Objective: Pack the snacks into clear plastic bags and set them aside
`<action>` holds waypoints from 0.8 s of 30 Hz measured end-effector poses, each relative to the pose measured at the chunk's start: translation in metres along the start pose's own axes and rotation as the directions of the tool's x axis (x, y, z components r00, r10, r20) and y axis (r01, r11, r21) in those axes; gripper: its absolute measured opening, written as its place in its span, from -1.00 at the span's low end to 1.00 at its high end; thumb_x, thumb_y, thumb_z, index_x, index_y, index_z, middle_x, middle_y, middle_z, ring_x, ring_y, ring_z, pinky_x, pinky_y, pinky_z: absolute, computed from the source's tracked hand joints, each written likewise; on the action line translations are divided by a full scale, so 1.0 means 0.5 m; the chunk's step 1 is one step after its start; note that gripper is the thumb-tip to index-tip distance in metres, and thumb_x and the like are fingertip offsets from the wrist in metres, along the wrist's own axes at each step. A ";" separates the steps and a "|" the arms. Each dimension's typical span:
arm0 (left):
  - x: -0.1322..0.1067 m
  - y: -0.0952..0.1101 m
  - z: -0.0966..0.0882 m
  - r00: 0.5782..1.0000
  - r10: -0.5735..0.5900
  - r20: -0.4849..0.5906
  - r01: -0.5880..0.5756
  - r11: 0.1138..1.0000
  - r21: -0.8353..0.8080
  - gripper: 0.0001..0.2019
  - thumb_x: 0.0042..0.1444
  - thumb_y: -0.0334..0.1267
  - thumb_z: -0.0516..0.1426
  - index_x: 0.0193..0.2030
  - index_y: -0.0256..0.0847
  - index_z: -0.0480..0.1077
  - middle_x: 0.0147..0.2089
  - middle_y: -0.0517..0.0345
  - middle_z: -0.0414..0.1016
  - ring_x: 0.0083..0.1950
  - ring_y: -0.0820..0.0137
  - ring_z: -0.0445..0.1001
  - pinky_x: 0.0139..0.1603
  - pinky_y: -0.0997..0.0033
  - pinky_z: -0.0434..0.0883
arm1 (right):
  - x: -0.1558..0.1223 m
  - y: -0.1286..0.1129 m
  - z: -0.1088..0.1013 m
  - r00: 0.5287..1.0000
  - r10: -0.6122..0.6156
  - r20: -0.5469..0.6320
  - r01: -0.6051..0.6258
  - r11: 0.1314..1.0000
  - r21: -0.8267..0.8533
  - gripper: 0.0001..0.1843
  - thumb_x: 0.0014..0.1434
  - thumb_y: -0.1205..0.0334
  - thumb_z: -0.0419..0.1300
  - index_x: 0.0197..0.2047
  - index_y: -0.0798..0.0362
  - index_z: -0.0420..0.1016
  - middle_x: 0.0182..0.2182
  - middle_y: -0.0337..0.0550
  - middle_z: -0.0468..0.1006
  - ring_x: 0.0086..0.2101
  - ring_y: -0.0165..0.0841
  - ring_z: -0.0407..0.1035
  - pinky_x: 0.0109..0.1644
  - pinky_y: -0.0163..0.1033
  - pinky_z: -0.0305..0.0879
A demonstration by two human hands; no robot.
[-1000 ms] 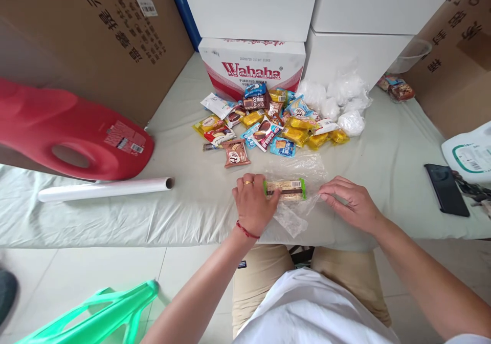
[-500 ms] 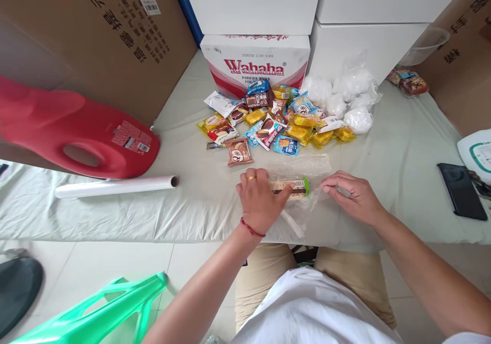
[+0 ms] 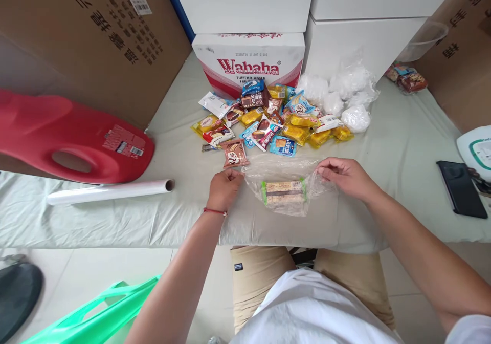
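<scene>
One bar [image 3: 286, 192] lies on or inside one film [image 3: 301, 210], unclear which, between the left hand [image 3: 225, 187] and the right hand [image 3: 344, 177], each pinching the film with fingers closed. Uneven pulling could tear the thin film or make the bar slide. Beyond the bar are overlapping snacks [image 3: 264, 131], too heaped to count surely; left of it, one roll [image 3: 111, 192] and one jug [image 3: 95, 129]; right, one phone [image 3: 461, 189].

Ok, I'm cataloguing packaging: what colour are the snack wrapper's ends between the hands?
The wrapper's ends are green, clearest in the head view.
</scene>
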State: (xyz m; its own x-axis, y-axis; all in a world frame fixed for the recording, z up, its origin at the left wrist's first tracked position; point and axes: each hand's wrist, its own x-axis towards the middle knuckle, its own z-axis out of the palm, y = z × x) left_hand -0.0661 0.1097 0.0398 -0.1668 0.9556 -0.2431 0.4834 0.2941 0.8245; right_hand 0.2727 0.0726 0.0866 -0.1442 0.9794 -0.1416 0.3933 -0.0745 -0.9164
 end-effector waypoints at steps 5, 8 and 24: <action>0.011 0.003 -0.010 0.993 -0.116 -0.029 0.113 0.989 -0.098 -0.83 -0.12 -0.16 0.24 -0.48 -0.18 0.37 -0.60 0.29 0.32 -0.56 0.49 0.21 -0.52 0.47 0.08 | 0.026 0.022 0.005 0.992 0.122 0.023 -0.123 0.992 0.040 -0.57 0.11 -0.19 0.32 -0.31 0.06 0.56 -0.49 -0.25 0.47 -0.53 -0.45 0.27 -0.48 -0.34 0.24; -0.009 0.019 -0.015 0.978 -0.206 -0.037 0.165 0.869 -0.467 -0.76 -0.15 -0.23 0.21 -0.31 -0.15 0.30 -0.57 0.35 0.33 -0.66 0.54 0.18 -0.63 0.52 0.03 | 0.024 0.026 0.009 0.992 0.128 0.022 -0.129 0.991 0.031 -0.61 0.12 -0.16 0.31 -0.31 0.05 0.55 -0.49 -0.25 0.48 -0.55 -0.46 0.23 -0.52 -0.35 0.15; -0.102 0.028 -0.002 0.549 0.594 0.588 -0.809 0.553 0.197 -0.63 0.11 0.12 0.29 -0.10 -0.09 0.51 0.25 -0.03 0.51 0.57 -0.10 0.00 0.48 -0.44 -0.45 | 0.000 0.047 0.006 0.987 0.151 0.056 -0.152 0.988 0.017 -0.62 0.16 -0.14 0.27 -0.29 0.04 0.55 -0.45 -0.26 0.49 -0.53 -0.46 0.22 -0.48 -0.34 0.13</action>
State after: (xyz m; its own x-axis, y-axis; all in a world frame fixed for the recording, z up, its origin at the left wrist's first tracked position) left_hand -0.0516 0.0651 0.0639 0.7009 0.7111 0.0556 0.5720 -0.6069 0.5518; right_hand 0.2793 0.0704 0.0641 -0.1340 0.9449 -0.2988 0.3955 -0.2255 -0.8904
